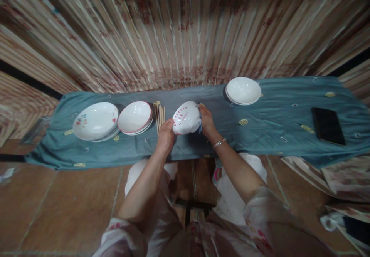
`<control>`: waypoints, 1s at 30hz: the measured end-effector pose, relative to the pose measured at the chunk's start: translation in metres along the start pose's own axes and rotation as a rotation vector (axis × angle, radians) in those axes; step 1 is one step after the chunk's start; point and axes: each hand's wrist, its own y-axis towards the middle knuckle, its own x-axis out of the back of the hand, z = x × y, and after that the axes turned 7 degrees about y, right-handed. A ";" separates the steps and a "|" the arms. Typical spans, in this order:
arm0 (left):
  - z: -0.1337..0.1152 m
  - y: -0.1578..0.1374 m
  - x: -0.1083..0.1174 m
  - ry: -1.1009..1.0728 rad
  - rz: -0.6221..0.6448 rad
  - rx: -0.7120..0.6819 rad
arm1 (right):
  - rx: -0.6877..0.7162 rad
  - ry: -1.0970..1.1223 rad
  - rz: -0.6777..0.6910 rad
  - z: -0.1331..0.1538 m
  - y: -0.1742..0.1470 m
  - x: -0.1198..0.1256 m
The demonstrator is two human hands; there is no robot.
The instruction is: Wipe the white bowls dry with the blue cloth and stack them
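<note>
A white bowl (185,118) with small red markings is held up over the table, tilted so that its patterned side faces me. My left hand (167,135) grips its left edge, the thumb lying along the rim. At the bowl's right edge, my right hand (207,121) is closed on a bluish-grey cloth (200,123) and presses it against the bowl. Most of the cloth and the right fingertips are hidden. Just left of the bowl, a bundle of wooden chopsticks (160,116) lies on the table, close to my left hand.
On the teal tablecloth (271,126) stand a stack of floral plates (96,120), a stack of red-rimmed bowls (135,117) and, at the back right, a stack of white bowls (243,90). A black tablet-like object (328,126) lies far right. A pleated curtain (185,37) hangs behind.
</note>
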 end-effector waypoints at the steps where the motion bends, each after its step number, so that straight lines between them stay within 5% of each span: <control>1: 0.000 0.000 -0.001 0.000 0.006 -0.001 | -0.028 0.013 -0.018 0.003 0.000 0.000; 8: 0.006 -0.003 -0.006 0.016 0.078 -0.059 | 0.004 -0.012 -0.053 0.027 0.001 0.004; 17: 0.002 0.000 0.004 0.294 -0.045 -0.303 | 0.191 -0.240 0.040 0.046 -0.011 -0.004; 30: -0.018 -0.008 -0.005 0.217 -0.092 -0.160 | 0.430 -0.422 0.281 0.076 -0.042 -0.011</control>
